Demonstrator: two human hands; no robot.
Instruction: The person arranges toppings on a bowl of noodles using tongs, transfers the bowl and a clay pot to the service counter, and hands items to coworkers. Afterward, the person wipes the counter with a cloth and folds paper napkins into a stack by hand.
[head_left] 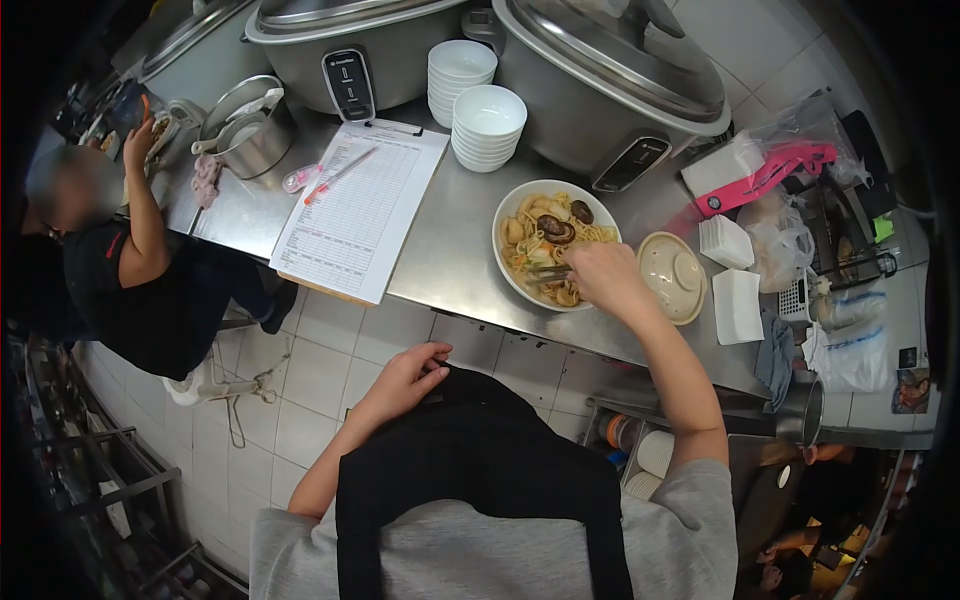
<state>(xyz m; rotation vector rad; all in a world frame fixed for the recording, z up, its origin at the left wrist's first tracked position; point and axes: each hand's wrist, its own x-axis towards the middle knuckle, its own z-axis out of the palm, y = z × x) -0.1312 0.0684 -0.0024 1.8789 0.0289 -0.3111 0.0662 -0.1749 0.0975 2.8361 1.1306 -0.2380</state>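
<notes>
My right hand (603, 277) is closed around thin metal tongs (548, 274). Their tips reach into a white bowl (499, 252) of noodles (532, 222) topped with dark mushrooms (556, 229). Fingers partly cover the tongs and the bowl's right side. Just right of that hand lies a cream lid (668, 262) with a round knob. My left hand (405, 380) hangs in front of the black apron (480, 425), below the counter edge. Its fingers are loosely bent, thumb apart, with nothing visible in them.
Large steel cookers (610, 80) line the counter's back. Nearby are stacked white bowls (489, 125), a clipboard (350, 215) with a pen (342, 175), a steel pot (255, 140), white napkins (738, 305) and a pink packet (765, 180). At left, another person (120, 260) sits at the counter.
</notes>
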